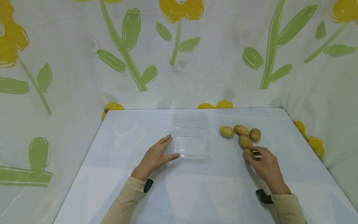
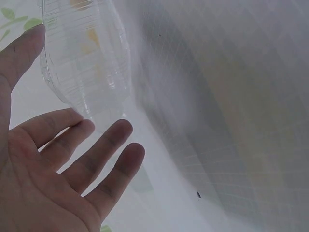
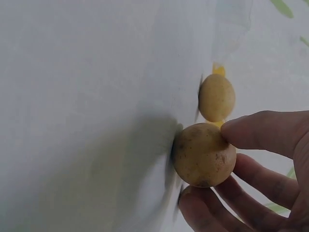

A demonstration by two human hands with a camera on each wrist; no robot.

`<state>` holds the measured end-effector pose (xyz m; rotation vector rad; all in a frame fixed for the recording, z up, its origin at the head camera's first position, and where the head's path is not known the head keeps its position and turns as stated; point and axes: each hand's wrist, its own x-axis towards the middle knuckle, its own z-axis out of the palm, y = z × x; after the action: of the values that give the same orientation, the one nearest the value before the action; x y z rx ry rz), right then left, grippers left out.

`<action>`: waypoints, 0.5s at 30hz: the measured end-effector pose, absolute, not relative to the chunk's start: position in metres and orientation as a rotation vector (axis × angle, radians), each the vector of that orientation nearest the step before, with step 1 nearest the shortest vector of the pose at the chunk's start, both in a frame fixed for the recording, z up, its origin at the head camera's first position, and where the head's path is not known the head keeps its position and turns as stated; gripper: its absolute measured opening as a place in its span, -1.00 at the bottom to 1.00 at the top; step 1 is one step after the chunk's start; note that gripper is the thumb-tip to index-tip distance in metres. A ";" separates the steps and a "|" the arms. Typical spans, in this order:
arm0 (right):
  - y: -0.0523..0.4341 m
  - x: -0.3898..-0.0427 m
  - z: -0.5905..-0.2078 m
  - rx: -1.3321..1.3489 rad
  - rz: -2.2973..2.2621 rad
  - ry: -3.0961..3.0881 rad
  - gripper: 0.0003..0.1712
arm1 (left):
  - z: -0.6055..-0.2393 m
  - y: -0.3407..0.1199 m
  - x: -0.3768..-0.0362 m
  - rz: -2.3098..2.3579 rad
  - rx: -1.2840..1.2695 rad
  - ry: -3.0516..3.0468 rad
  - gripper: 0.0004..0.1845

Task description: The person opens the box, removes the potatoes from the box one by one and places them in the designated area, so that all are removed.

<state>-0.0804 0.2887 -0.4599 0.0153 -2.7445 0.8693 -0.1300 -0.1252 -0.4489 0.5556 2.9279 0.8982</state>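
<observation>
A clear plastic clamshell container [image 1: 193,155] lies on the table with its lid [image 1: 191,119] folded back, away from me. My left hand [image 1: 155,158] is beside its left edge, fingers spread. In the left wrist view the thumb [image 2: 35,41] and nearest fingertips are right at the container's rim [image 2: 53,89]. To the right, my right hand [image 1: 265,166] holds the nearest potato [image 1: 247,154] between thumb and fingers. The right wrist view shows this potato [image 3: 203,157] low over the tabletop, the thumb at its upper side and fingers around its lower side.
Behind the held potato are several more: one potato [image 1: 245,141] right next to it, one at the right [image 1: 255,134], one at the back [image 1: 241,130], and one nearer the container [image 1: 226,132]. Flower-patterned curtains [image 1: 209,62] enclose the white table [image 1: 195,193].
</observation>
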 end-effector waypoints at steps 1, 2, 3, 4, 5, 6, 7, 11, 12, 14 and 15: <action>0.289 -0.080 -0.460 0.011 0.866 -2.747 -0.55 | -0.449 -0.125 -0.130 0.896 0.556 2.930 -0.06; 0.289 -0.080 -0.460 0.008 0.865 -2.749 -0.55 | -0.449 -0.125 -0.130 0.897 0.557 2.930 -0.06; 0.288 -0.080 -0.460 0.010 0.856 -2.745 -0.55 | -0.449 -0.125 -0.130 0.896 0.557 2.932 -0.06; 0.288 -0.080 -0.460 0.012 0.851 -2.738 -0.56 | -0.449 -0.125 -0.130 0.894 0.559 2.933 -0.06; 0.288 -0.080 -0.459 0.018 0.849 -2.727 -0.57 | -0.449 -0.125 -0.130 0.894 0.559 2.931 -0.06; 0.287 -0.080 -0.459 0.026 0.843 -2.710 -0.58 | -0.449 -0.125 -0.131 0.893 0.559 2.931 -0.06; 0.287 -0.080 -0.458 0.035 0.837 -2.694 -0.59 | -0.449 -0.125 -0.131 0.894 0.557 2.928 -0.06; 0.287 -0.081 -0.449 0.075 0.813 -2.631 -0.62 | -0.449 -0.125 -0.131 0.885 0.544 2.923 -0.04; 0.287 -0.082 -0.447 0.087 0.806 -2.622 -0.61 | -0.450 -0.125 -0.131 0.883 0.541 2.922 -0.04; 0.289 -0.085 -0.442 0.110 0.809 -2.609 -0.59 | -0.450 -0.126 -0.131 0.878 0.537 2.922 -0.04; 0.290 -0.087 -0.439 0.121 0.815 -2.607 -0.58 | -0.450 -0.126 -0.131 0.879 0.537 2.921 -0.05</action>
<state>-0.0868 0.2900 -0.4389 0.1215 -2.6068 0.8153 -0.1312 -0.1255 -0.4502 0.5372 2.9206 0.8793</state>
